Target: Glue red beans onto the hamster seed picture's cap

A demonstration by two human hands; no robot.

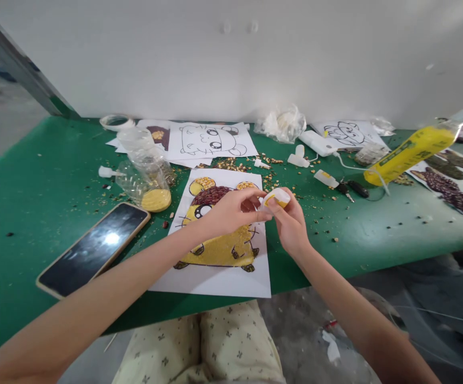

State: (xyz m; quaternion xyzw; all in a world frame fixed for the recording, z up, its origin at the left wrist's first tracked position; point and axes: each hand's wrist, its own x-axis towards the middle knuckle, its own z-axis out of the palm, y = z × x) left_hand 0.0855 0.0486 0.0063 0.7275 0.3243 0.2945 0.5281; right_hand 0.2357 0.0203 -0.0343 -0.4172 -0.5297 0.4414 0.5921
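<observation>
small white bottle point(278, 197) in hand beside the animal picture point(223, 281)

the animal picture lies right in front of me, its yellow and dark red filling partly hidden behind my left hand point(233, 210), which reaches across it. those fingers curl at the bottle's left end; i can't tell whether they pinch it or only touch it. my right hand point(294, 226), just off the picture's right edge, is wrapped around the bottle, thumb across the label. i'd do best to carry the bottle firmly in the right without squeezing, work that end with the left fingertips alone, and keep it turned off the picture so any drip misses the filling.

the near edge of the green table point(347, 256) runs close by the picture's lower right corner, so i'd avoid dragging the picture toward me. most room seems to be to its right, among a few scattered dark beans point(401, 224). to its left, the phone point(91, 248) limits my sweep, with a clear plastic container point(139, 186) just beyond. past its top edge come loose grains point(231, 164), then an outline drawing point(211, 140).
</observation>
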